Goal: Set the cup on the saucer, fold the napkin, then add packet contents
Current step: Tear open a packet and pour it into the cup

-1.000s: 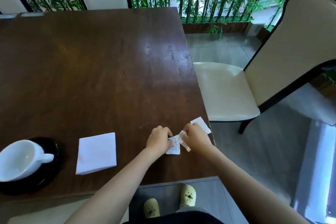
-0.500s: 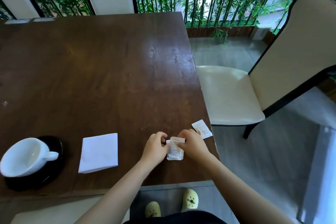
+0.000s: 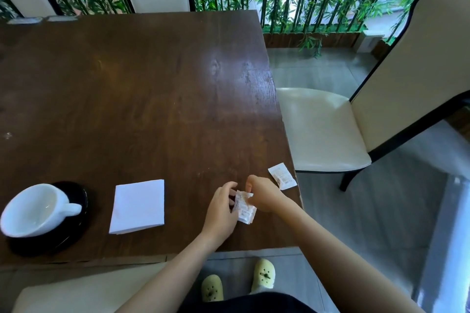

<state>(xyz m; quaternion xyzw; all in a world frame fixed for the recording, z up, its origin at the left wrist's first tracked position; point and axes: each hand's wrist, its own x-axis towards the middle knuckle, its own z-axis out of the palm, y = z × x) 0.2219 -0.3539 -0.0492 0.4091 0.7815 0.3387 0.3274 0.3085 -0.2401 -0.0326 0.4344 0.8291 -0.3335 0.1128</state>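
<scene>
A: Where are your hands sitting right now?

B: Your left hand and right hand are meeting over the near right part of the tabletop, and both are pinching one small white packet. Each grip is closed on it: the left fingers are curling around its left edge, while the right thumb and fingers are nipping its top corner. The packet is looking crumpled at the top; I cannot tell whether it is torn open.

A: And the rest of the setting?

B: A second packet is lying flat just beyond your right hand, close to the tabletop's right edge. The napkin is lying folded into a square, left of your hands. Further left, the white cup is sitting on the black saucer, its handle pointing right toward the napkin. The cup is looking empty inside.

A: Anything else?

B: A cream chair is standing to the right of the tabletop.
</scene>
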